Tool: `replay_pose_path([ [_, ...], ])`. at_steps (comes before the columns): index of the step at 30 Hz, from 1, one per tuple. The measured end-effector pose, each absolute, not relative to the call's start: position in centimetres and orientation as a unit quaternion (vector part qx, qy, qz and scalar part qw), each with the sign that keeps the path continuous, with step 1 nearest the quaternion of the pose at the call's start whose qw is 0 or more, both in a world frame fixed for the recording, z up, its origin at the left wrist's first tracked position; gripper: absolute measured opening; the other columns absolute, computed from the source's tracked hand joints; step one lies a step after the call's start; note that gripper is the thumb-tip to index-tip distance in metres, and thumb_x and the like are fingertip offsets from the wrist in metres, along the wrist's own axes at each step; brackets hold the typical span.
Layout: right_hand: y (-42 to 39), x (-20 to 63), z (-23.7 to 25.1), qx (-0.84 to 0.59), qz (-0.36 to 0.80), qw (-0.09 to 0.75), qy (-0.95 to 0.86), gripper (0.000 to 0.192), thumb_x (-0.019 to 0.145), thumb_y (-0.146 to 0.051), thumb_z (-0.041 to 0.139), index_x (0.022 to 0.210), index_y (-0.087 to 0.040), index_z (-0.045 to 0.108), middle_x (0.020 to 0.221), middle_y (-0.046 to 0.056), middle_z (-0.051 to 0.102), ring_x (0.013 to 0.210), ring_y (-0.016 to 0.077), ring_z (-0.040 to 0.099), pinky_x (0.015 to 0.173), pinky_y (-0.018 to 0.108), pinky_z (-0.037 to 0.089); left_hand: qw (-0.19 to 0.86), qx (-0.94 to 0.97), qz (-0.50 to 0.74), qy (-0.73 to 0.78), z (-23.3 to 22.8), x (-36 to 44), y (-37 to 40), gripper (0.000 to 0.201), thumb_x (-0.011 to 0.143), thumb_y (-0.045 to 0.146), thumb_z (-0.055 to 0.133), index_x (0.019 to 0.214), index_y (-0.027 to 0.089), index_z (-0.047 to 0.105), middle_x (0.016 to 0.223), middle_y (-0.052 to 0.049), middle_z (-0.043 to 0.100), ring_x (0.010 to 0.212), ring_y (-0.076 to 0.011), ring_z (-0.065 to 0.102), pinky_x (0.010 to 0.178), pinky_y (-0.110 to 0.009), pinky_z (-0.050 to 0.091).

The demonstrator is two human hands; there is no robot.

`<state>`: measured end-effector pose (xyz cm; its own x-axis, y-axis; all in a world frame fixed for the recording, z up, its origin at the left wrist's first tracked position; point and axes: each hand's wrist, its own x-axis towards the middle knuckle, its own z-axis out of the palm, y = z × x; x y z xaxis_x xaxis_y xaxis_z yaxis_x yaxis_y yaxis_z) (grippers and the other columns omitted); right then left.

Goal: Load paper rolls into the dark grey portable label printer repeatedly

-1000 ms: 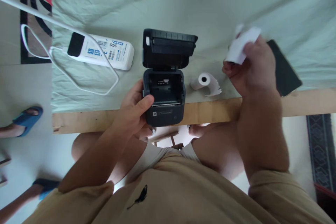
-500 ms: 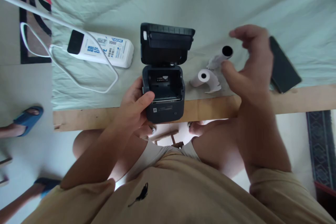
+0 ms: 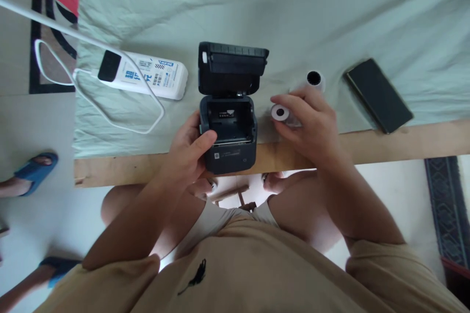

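Note:
A dark portable thermal printer point(image 3: 230, 159) stands at the table's front edge, its lid point(image 3: 232, 66) swung up and its paper bay bare inside. My left hand point(image 3: 188, 149) grips the printer's left side, thumb over the front rim. To the right of it, my right hand point(image 3: 312, 124) has thumb and fingers closed round a small white paper roll point(image 3: 274, 110), whose round end faces up. Just behind those fingers stands a second roll point(image 3: 320, 81) with a wide black core, partly hidden by the hand.
At left lies a white power bank point(image 3: 167, 85) with a white cable point(image 3: 156, 124) looped over it. A dark phone point(image 3: 382, 95) rests on the right of the green cloth point(image 3: 257, 5). The wooden table edge point(image 3: 370, 146) runs along the front. Another person's sandalled foot point(image 3: 36, 171) shows at left.
My right hand has come left and down from above the rolls and closed on the nearer paper roll. My left hand keeps its hold on the printer.

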<state>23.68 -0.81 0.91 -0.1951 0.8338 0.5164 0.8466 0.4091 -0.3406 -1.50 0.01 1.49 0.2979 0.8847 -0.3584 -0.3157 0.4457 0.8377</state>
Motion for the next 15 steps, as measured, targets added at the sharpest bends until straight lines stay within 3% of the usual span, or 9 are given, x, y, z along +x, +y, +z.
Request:
replay_pose_path([
  [3,-1.2,22.7,2.2,-0.535,0.016,0.392,-0.748,0.035,0.093,-0.024,0.059,0.126,-0.034,0.058,0.109,0.005,0.072,0.102,0.0256,0.073,0.094,0.048,0.060,0.728,0.337,0.418,0.426,1.3,-1.4,0.0,0.051,0.078,0.041,0.087,0.119,0.021,0.063,0.101,-0.006,0.078,0.086,-0.0212,0.076,0.073,-0.030,0.064],
  [7,-1.4,20.4,3.5,-0.465,0.103,0.473,-0.741,0.034,0.091,-0.023,0.062,0.123,-0.031,0.051,0.113,0.004,0.076,0.105,0.0230,0.076,0.087,0.043,0.064,0.720,0.344,0.440,0.412,0.9,-1.3,0.1,0.052,0.075,0.043,0.089,0.115,0.020,0.064,0.097,-0.004,0.078,0.083,-0.0185,0.076,0.072,-0.027,0.063],
  [10,-0.8,18.6,3.3,-0.415,0.094,0.480,-0.767,0.033,0.090,-0.015,0.064,0.117,-0.029,0.053,0.115,0.002,0.079,0.103,0.0186,0.078,0.088,0.037,0.063,0.715,0.347,0.439,0.419,0.9,-1.4,0.0,0.051,0.075,0.043,0.090,0.113,0.019,0.065,0.096,-0.003,0.077,0.082,-0.0170,0.075,0.071,-0.025,0.062],
  [15,0.8,17.3,2.0,-0.407,0.057,0.435,-0.802,0.010,0.095,-0.016,0.062,0.096,-0.026,0.060,0.111,-0.005,0.081,0.098,0.0150,0.078,0.090,0.033,0.057,0.705,0.334,0.427,0.457,1.5,-1.7,-0.2,0.048,0.077,0.038,0.087,0.116,0.019,0.068,0.098,-0.003,0.077,0.085,-0.0168,0.074,0.073,-0.025,0.062],
])
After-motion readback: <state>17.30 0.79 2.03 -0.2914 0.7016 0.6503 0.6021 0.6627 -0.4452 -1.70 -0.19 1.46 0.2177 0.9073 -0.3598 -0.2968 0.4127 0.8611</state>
